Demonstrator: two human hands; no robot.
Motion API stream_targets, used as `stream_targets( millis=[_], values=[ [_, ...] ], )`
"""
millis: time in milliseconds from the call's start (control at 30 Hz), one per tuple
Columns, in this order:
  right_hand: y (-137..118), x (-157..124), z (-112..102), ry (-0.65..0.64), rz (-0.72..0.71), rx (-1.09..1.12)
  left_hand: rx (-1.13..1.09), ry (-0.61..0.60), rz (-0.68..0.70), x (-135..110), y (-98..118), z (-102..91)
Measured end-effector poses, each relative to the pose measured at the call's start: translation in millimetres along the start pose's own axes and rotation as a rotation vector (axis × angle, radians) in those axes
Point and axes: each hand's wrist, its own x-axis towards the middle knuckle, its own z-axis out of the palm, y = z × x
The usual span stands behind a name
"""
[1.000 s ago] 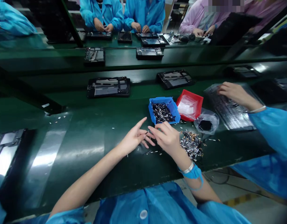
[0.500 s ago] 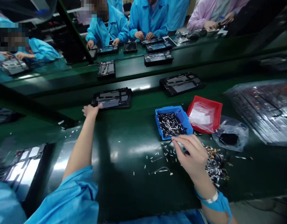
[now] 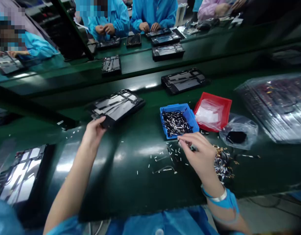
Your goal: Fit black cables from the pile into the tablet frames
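My left hand (image 3: 93, 132) grips the near left corner of a black tablet housing (image 3: 119, 111), its inside with grey and silver panels facing up. The housing is tilted, its near edge seemingly lifted off the bench. At the near edge of a blue bin (image 3: 193, 119), my right hand (image 3: 199, 150) pinches thumb and forefinger together. A small dark bit shows at the fingertips, too small to name. Short black cables (image 3: 176, 122) with silvery ends fill the bin. Small white strips (image 3: 175, 151) and a thin loose cable (image 3: 166, 169) lie below that hand.
Beside the bin stand a red bin (image 3: 227, 109) with a plastic bag, a clear bag (image 3: 250, 130) and a pile of small connectors (image 3: 222, 166). Plastic-wrapped trays (image 3: 277, 107) lie right. Another housing (image 3: 186, 80) rests behind; one (image 3: 25, 173) lies left. Co-workers sit across the bench.
My left hand has taken hold of the tablet housing, turned and tilted it and drawn it nearer. My right hand stays pinched by the blue bin. The view has shifted slightly.
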Motion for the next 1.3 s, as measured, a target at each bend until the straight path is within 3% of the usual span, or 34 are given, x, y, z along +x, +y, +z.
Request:
stream_targets(
  millis=[133,267,333,400,467,533,600,667,733,767,833,1033,1300],
  values=[
    [-6,-4,6,-0.039,0.18,0.173,-0.199,0.029,0.005,-105,-58,-35.0],
    [-31,-10,22,-0.132,0.386,0.418,-0.273,0.016,-0.22,-190,-116,-62.6],
    [-49,-13,34,-0.233,0.463,0.535,-0.299,-0.116,-0.353,-216,-136,-70.0],
    [-67,-16,48,-0.364,0.53,0.637,-0.295,-0.396,-0.496,-231,-145,-76.6],
    [-83,-21,63,-0.503,0.583,0.704,-0.24,-0.71,-0.602,-236,-141,-86.1],
    [-95,-26,80,-0.611,0.619,0.73,-0.162,-0.948,-0.617,-234,-129,-99.7],
    [-104,-30,96,-0.681,0.644,0.723,-0.079,-1.005,-0.412,-226,-116,-115.1],
    [-110,-33,110,-0.729,0.664,0.691,0.056,-0.786,0.013,-213,-108,-128.4],
    [-114,-34,121,-0.751,0.683,0.654,0.322,-0.416,0.467,-197,-109,-136.8],
    [-116,-33,125,-0.752,0.691,0.639,0.481,-0.272,0.636,-188,-111,-138.9],
    [-118,-32,132,-0.749,0.705,0.613,0.774,-0.174,0.825,-173,-118,-140.3],
    [-120,-34,136,-0.756,0.644,0.474,1.118,-0.307,0.946,-160,-124,-136.8],
    [-119,-30,132,-0.762,0.538,0.374,1.217,-0.268,0.975,-158,-120,-131.6]
  ],
)
